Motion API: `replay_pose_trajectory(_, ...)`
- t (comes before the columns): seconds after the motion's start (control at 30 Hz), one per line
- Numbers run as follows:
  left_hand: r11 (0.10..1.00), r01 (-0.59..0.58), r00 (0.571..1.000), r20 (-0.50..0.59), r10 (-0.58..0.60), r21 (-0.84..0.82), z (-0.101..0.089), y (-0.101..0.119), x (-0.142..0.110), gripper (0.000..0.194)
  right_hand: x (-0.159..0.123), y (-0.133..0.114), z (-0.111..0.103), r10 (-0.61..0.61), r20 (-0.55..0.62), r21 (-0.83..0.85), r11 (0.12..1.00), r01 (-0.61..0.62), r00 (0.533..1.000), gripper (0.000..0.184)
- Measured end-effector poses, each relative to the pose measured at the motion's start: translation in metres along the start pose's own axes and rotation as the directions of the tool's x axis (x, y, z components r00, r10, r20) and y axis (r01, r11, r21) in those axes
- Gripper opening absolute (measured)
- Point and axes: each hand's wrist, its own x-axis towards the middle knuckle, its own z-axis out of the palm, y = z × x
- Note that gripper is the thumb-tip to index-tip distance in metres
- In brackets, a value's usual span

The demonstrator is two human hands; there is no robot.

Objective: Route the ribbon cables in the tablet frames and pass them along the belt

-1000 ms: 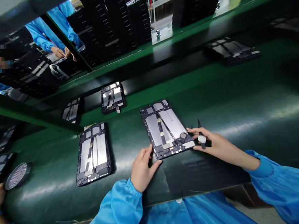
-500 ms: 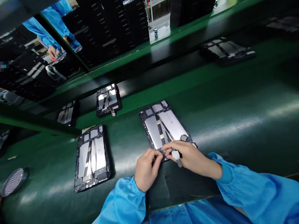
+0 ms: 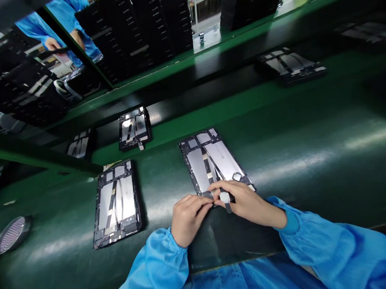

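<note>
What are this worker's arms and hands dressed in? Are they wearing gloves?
Both arms wear loose, bright blue sleeves, the left sleeve and the right sleeve, slightly glossy and softly creased. Each gathers into a snug, puffed cuff at the wrist. The left hand and right hand are bare, with no gloves.

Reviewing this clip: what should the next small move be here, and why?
Probably ease the small white-banded tool in the right hand a little along the near edge of the open tablet housing, since the left hand is pressed on that edge, steadying it, and the tool sits right there.
</note>
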Motion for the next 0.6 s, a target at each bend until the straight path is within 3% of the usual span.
replay_pose_trajectory(0.17,0.997,0.078,0.996,0.051,-0.079,0.013,-0.002,0.005,-0.002,0.006,-0.002,0.002,-0.001,-0.071,0.048,-0.040,0.997,0.073,0.996,0.035)
replay_pose_trajectory(0.37,0.984,0.135,0.988,0.062,-0.143,0.120,0.000,0.012,-0.006,0.005,-0.004,0.001,0.005,-0.104,-0.007,-0.069,0.992,0.103,0.995,0.037)
replay_pose_trajectory(0.47,0.968,0.073,0.995,0.044,-0.086,0.238,0.001,0.014,-0.008,0.008,-0.005,0.000,0.008,-0.132,-0.036,-0.095,0.987,0.128,0.991,0.039)
replay_pose_trajectory(0.6,0.861,-0.141,0.990,0.087,0.113,0.489,-0.003,0.016,-0.017,0.016,-0.005,0.002,0.012,-0.181,-0.064,-0.128,0.977,0.172,0.981,0.044)
